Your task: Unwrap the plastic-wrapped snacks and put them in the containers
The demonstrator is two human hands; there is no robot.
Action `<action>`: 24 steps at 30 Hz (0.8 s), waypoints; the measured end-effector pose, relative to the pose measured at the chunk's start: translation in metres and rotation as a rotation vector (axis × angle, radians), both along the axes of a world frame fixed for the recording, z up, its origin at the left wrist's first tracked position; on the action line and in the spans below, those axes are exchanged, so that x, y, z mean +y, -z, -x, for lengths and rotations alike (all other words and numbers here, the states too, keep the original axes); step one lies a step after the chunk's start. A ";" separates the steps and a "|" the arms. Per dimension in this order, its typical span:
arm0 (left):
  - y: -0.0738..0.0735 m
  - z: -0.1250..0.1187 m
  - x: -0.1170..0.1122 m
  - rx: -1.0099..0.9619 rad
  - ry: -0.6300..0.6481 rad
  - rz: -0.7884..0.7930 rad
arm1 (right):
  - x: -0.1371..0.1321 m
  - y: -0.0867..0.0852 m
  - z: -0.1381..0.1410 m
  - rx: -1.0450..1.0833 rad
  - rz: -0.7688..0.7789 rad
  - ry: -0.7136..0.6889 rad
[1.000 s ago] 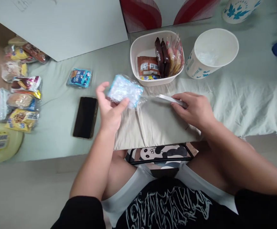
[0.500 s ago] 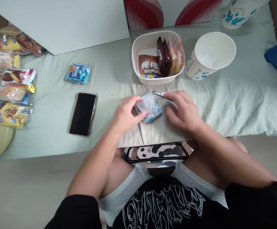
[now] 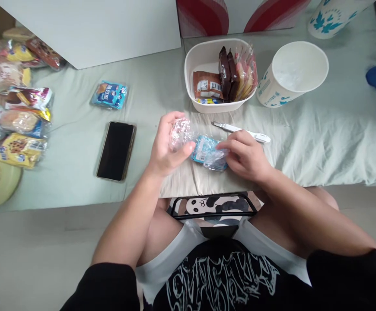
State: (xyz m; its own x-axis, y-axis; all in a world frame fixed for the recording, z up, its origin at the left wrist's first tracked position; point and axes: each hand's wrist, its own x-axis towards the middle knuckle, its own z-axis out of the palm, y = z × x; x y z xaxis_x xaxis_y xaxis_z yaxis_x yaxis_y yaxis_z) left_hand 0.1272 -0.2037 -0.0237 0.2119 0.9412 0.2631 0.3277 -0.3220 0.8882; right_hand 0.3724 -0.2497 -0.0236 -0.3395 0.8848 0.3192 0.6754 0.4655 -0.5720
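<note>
Crumpled clear plastic wrap [image 3: 179, 131] sits in the curled fingers of my left hand [image 3: 164, 149]. Just right of it a small blue snack packet [image 3: 202, 146] lies on the pale green cloth, partly covered by loose clear film. My right hand [image 3: 248, 157] pinches that film at the packet's right end; its fingertips are partly hidden. Behind my right hand a white craft knife [image 3: 236, 128] rests on the cloth, blade tip pointing left. Another blue snack packet [image 3: 110, 95] lies farther left, above a black phone [image 3: 116, 150].
A white bin [image 3: 191, 93] holding wrapped snacks stands beyond my hands. To its right is a large paper cup [image 3: 274, 88] with clear plastic inside; a second cup [image 3: 326, 21] stands behind. Several packaged snacks [image 3: 22, 149] line the left side. White board [image 3: 110, 30] rises at the back.
My right hand has let go of the craft knife, which now lies on the cloth, and has taken the film at the packet. My left hand has drawn crumpled wrap leftward off the packet.
</note>
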 end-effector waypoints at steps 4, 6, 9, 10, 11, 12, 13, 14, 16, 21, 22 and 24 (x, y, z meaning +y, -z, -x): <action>0.002 0.009 0.006 -0.033 -0.102 0.080 | 0.004 -0.007 -0.017 0.079 -0.005 0.073; 0.005 0.018 0.012 -0.042 -0.146 0.109 | 0.008 -0.010 -0.030 0.086 -0.042 0.169; 0.006 0.028 0.017 0.009 -0.209 0.144 | 0.012 -0.012 -0.048 0.033 -0.055 0.321; 0.005 0.030 0.017 0.028 -0.229 0.143 | 0.013 -0.012 -0.053 0.026 -0.051 0.365; 0.003 0.030 0.017 0.045 -0.241 0.134 | 0.013 -0.014 -0.056 0.035 -0.048 0.404; 0.000 0.030 0.016 0.062 -0.240 0.116 | 0.013 -0.015 -0.058 0.068 -0.054 0.430; -0.002 0.030 0.014 0.086 -0.222 0.088 | 0.012 -0.017 -0.059 0.129 -0.071 0.441; -0.005 0.029 0.013 0.120 -0.187 0.056 | 0.011 -0.019 -0.059 0.193 -0.075 0.420; -0.008 0.028 0.010 0.211 -0.098 0.004 | 0.008 -0.022 -0.056 0.245 -0.051 0.288; -0.005 0.027 0.007 0.391 0.045 -0.041 | 0.006 -0.017 -0.046 -0.069 0.054 0.025; -0.005 0.027 0.007 0.400 0.062 -0.050 | 0.007 -0.014 -0.046 -0.120 0.066 0.021; -0.008 0.027 0.007 0.394 0.077 -0.072 | 0.007 -0.013 -0.046 -0.201 0.037 0.033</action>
